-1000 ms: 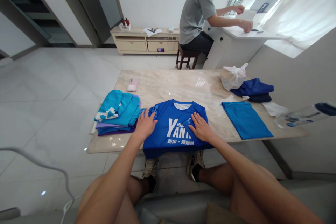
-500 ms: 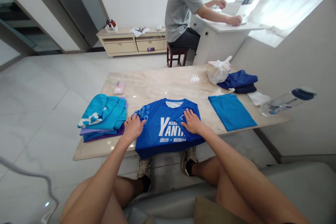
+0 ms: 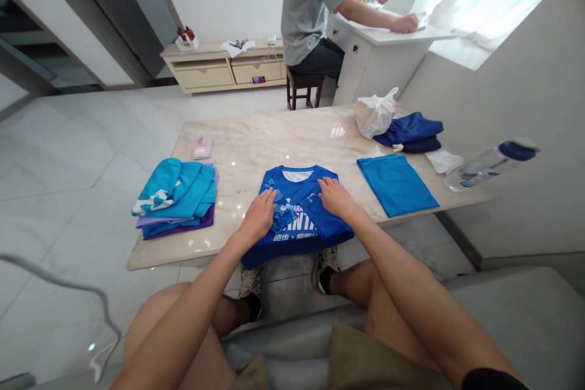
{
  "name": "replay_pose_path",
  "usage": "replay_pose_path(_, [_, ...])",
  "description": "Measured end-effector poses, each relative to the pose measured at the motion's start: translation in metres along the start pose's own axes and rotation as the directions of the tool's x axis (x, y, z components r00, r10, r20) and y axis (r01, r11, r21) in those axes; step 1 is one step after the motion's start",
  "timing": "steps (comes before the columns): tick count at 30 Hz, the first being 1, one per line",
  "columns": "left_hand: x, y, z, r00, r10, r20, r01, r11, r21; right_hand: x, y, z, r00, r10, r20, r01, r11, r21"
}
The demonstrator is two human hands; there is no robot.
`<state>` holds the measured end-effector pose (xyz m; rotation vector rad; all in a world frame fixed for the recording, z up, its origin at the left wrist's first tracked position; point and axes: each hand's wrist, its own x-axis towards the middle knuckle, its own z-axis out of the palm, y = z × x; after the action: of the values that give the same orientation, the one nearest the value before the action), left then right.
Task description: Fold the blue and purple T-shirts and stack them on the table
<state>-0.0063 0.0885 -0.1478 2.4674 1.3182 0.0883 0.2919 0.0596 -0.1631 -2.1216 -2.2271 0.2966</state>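
Note:
A blue T-shirt point(image 3: 297, 244) with white lettering lies spread at the table's near edge, its lower part hanging over that edge. Both of its sleeves are folded inward across the chest, partly covering the print. My left hand point(image 3: 259, 216) rests on the left side of the shirt, fingers stretched out over the folded patterned sleeve. On the opposite side, near the collar, my right hand point(image 3: 337, 198) lies on the fabric with its fingers extended. To the left sits a stack of folded clothes point(image 3: 183, 192), turquoise on top with purple below. A folded blue cloth point(image 3: 397, 184) lies to the right.
On the marble-topped table point(image 3: 256, 134) are a pink packet point(image 3: 203, 147), a white plastic bag point(image 3: 375, 114), dark blue garments point(image 3: 411, 132) and a clear bottle point(image 3: 491, 164). Beyond, a person point(image 3: 308, 12) in grey sits at a white desk point(image 3: 393, 49). A low cabinet point(image 3: 205, 77) stands behind.
My left hand has moved rightward and laid the patterned left sleeve inward over the print. My right hand stays on the shirt's right side. The view has shifted slightly.

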Motion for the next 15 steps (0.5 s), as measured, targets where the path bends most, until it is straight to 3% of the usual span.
replay_pose_path(4, [0.005, -0.009, 0.017, 0.999, -0.029, 0.02, 0.027, 0.997, 0.067, -0.005, 0.001, -0.006, 0.993, 0.117, -0.027, -0.118, 0.992, -0.032])
replay_pose_path(7, [0.014, -0.015, 0.023, 0.983, -0.112, -0.144, 0.111, 0.994, -0.011, 0.0, 0.012, -0.002, 0.96, 0.263, -0.091, -0.259, 0.964, 0.053])
replay_pose_path(10, [0.029, -0.026, 0.024, 0.918, -0.263, -0.298, 0.221, 0.961, -0.166, 0.009, 0.033, 0.004, 0.898, 0.414, -0.151, -0.383, 0.903, 0.196])
replay_pose_path(12, [0.036, -0.032, 0.024, 0.878, -0.373, -0.301, 0.298, 0.917, -0.266, 0.012, 0.048, 0.006, 0.878, 0.465, -0.115, -0.421, 0.864, 0.277])
replay_pose_path(15, [0.042, -0.036, 0.022, 0.841, -0.496, -0.216, 0.409, 0.844, -0.346, 0.01, 0.065, 0.008, 0.868, 0.496, 0.008, -0.468, 0.814, 0.344])
